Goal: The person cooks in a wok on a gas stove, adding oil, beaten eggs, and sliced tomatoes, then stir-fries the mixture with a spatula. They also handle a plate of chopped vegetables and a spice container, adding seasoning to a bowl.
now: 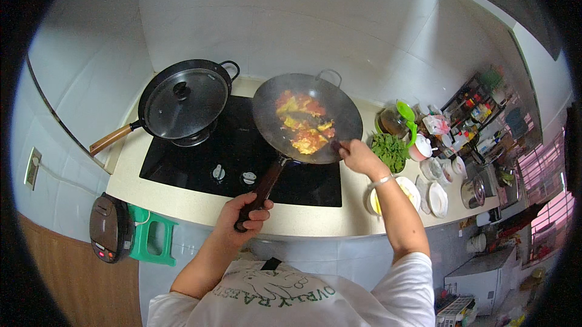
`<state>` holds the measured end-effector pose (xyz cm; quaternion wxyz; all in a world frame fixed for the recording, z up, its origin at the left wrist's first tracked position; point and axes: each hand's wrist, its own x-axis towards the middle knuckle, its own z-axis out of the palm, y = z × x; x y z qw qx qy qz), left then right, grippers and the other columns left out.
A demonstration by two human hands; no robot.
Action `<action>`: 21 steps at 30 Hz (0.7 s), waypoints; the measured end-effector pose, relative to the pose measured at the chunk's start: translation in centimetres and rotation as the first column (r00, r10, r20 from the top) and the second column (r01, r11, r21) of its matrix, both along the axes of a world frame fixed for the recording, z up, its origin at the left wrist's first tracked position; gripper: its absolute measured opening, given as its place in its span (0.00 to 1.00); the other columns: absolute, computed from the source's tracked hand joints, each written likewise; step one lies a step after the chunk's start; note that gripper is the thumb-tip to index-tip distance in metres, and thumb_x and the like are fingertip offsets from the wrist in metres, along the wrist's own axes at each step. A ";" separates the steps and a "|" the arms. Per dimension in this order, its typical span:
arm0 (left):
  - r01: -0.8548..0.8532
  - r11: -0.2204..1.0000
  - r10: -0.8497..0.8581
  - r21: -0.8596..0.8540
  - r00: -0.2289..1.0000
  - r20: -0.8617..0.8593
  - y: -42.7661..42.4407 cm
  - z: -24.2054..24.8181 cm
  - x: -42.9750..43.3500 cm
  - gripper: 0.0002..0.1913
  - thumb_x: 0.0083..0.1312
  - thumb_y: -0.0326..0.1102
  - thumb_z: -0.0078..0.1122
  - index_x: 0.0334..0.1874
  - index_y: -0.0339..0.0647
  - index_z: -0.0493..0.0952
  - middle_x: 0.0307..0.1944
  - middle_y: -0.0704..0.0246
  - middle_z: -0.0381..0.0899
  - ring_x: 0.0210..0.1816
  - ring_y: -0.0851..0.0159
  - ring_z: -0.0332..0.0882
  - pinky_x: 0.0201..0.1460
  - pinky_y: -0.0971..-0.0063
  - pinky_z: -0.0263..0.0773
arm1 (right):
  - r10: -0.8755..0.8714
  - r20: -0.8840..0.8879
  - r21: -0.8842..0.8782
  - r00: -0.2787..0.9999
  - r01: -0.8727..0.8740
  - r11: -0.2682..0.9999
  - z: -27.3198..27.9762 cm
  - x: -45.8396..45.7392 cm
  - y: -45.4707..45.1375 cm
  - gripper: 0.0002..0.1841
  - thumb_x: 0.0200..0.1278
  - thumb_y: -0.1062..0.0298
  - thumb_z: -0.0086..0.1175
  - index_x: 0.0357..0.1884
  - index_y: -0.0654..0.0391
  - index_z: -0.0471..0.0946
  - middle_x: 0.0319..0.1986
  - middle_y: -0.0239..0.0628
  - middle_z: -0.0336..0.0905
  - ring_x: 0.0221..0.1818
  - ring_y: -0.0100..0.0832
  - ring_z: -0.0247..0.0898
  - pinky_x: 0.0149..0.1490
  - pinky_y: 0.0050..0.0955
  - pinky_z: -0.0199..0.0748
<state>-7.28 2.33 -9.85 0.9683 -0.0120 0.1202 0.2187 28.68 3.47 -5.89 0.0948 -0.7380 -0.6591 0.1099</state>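
My left hand (pixel 245 215) grips the dark wooden handle of a wok (pixel 345 108) on the right side of the black glass cooktop (pixel 191 165). Pieces of scrambled egg and tomato (pixel 304 120) lie in the wok, with faint steam above them. At the wok's lower right rim, my right hand (pixel 359 156) is closed around the dark end of a utensil. The rest of that utensil is hard to make out. A second pan (pixel 148 95) with a glass lid (pixel 191 108) stands on the left, its light wooden handle pointing to the lower left.
Right of the cooktop are a bowl of leafy greens (pixel 388 149), a glass pitcher with a green lid (pixel 404 111), a plate with yellow residue (pixel 409 188), a small white dish (pixel 438 199) and a lidded pot (pixel 473 192). A rice cooker (pixel 107 227) sits on a green stool (pixel 168 240) at lower left.
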 end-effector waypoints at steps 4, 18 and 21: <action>-0.019 1.000 0.019 -0.019 1.000 -0.012 0.0 -0.4 -0.3 0.18 0.66 0.35 0.47 0.56 0.34 0.60 0.37 0.62 0.68 0.23 0.76 0.64 0.12 0.88 0.62 | 0.062 0.024 -0.138 0.998 -0.058 0.989 7.1 -1.9 -4.1 0.14 0.60 0.67 0.49 0.43 0.63 0.77 0.34 0.61 0.76 0.39 0.57 0.73 0.45 0.44 0.71; -0.068 0.998 0.068 0.004 0.996 -0.057 -0.8 1.1 0.1 0.17 0.67 0.33 0.47 0.54 0.32 0.60 0.35 0.62 0.70 0.22 0.77 0.64 0.12 0.90 0.58 | 0.053 0.121 -0.094 0.991 -0.042 0.995 8.9 1.1 -7.1 0.09 0.55 0.71 0.50 0.36 0.63 0.77 0.31 0.56 0.77 0.36 0.57 0.73 0.41 0.46 0.71; -0.021 0.999 0.021 0.038 1.000 -0.005 -0.6 0.9 0.3 0.17 0.67 0.33 0.47 0.53 0.32 0.60 0.34 0.63 0.70 0.22 0.77 0.64 0.12 0.90 0.58 | 0.071 0.124 -0.148 0.990 -0.053 0.988 8.0 2.2 -9.4 0.09 0.56 0.72 0.50 0.37 0.63 0.78 0.30 0.59 0.76 0.36 0.58 0.72 0.42 0.46 0.71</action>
